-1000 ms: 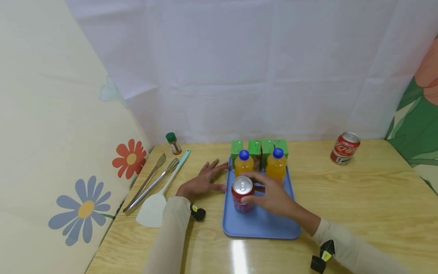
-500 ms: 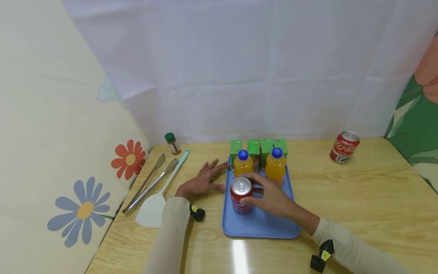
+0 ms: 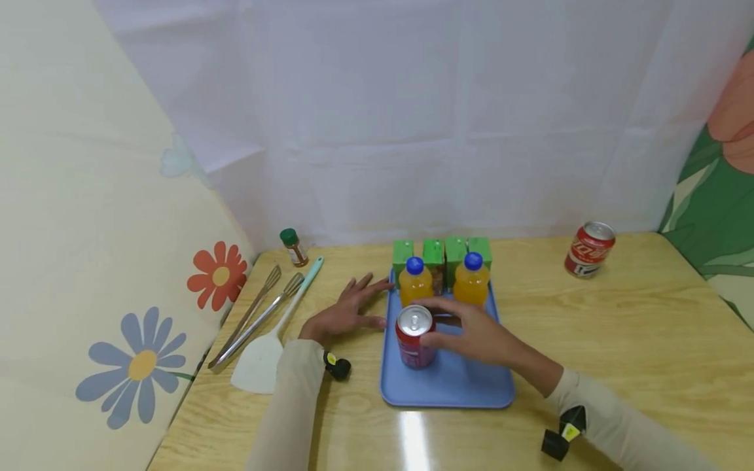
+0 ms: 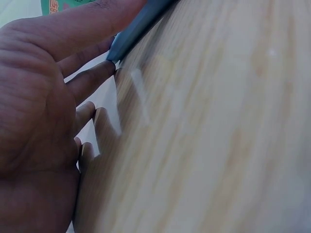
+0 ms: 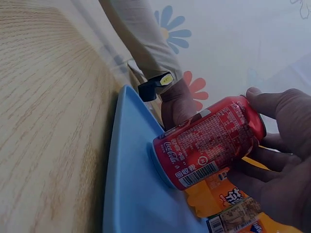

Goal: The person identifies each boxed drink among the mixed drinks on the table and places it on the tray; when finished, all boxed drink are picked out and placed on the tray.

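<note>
A red Coca-Cola can [image 3: 415, 350] stands upright on the near left part of the blue tray [image 3: 448, 389]. My right hand [image 3: 471, 333] curves around the can's upper part from the right. In the right wrist view, the thumb is at its top edge and the other fingers are partly hidden behind it. To the left, my left hand [image 3: 344, 317] lies with spread fingers, its fingertips touching the tray's left edge; the left wrist view shows this too. Two orange drink bottles [image 3: 471, 286] [image 3: 415, 288] with blue caps stand behind the can, before several green cartons [image 3: 432, 252].
Another red can [image 3: 590, 250] stands at the back right of the wooden table [image 3: 601, 327]. On the left lie metal tongs [image 3: 259, 327] and a white spatula [image 3: 259, 363] with a mint handle. A small green-capped spice jar [image 3: 294, 247] is behind them.
The right thumb has slid slightly to the right across the can's front, and the right wrist has shifted right. The can keeps its place on the tray. The left hand stays put.
</note>
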A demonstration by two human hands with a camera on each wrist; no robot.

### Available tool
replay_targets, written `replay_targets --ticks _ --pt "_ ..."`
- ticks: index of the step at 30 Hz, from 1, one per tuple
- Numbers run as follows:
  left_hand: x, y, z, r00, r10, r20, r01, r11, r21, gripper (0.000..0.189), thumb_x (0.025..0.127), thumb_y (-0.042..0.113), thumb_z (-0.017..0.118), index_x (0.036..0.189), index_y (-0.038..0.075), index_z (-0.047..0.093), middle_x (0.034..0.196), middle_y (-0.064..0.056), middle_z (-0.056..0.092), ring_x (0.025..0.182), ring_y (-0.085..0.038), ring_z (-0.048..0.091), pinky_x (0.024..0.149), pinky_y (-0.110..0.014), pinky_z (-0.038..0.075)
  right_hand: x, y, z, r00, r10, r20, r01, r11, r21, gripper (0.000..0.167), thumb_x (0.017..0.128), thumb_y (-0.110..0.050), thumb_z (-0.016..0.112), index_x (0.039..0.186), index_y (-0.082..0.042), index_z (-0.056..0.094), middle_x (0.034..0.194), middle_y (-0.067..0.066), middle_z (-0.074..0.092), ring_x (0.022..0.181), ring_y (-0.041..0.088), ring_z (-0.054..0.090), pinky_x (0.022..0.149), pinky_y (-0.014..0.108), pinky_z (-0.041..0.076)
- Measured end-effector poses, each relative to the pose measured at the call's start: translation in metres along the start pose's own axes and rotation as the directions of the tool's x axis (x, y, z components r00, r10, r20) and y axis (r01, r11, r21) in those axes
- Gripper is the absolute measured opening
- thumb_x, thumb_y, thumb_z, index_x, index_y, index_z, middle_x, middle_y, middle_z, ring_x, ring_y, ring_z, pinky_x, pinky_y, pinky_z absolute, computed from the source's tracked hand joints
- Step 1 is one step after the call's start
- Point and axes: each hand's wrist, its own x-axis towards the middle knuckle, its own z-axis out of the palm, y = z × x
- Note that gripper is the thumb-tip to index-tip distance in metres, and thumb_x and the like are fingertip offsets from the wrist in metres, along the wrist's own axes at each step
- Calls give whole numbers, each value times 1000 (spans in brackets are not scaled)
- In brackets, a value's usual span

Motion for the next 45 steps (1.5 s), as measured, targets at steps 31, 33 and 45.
replay_targets --ticks 31,33,45 --pt "1 1 0 1000 -8 14 8 1000 -6 80 88 56 70 157 36 33 168 -4 13 153 -30 -6 120 -54 -11 -23 -37 -156 954 -157 -256 132 985 -115 41 102 -14 61 142 -17 56 142 5 56 130 19 54 98 23 50" --pt "1 0 0 1000 -12 18 13 1000 -5 80 88 56 70 157 37 33 168 -3 13 154 -30 -6 120 -55 -11 -26 -30 -169 948 -133 -289 99 987 -129 41 102 -17 61 143 -17 56 142 7 56 129 18 54 98 21 49" --pt "1 1 0 1000 -9 14 9 1000 -4 79 89 56 69 157 36 33 168 -3 12 153 -30 -7 119 -55 -11 -46 17 -228 906 37 -422 -138 967 -212 44 103 -29 59 145 -20 55 145 2 55 122 3 54 89 8 44"
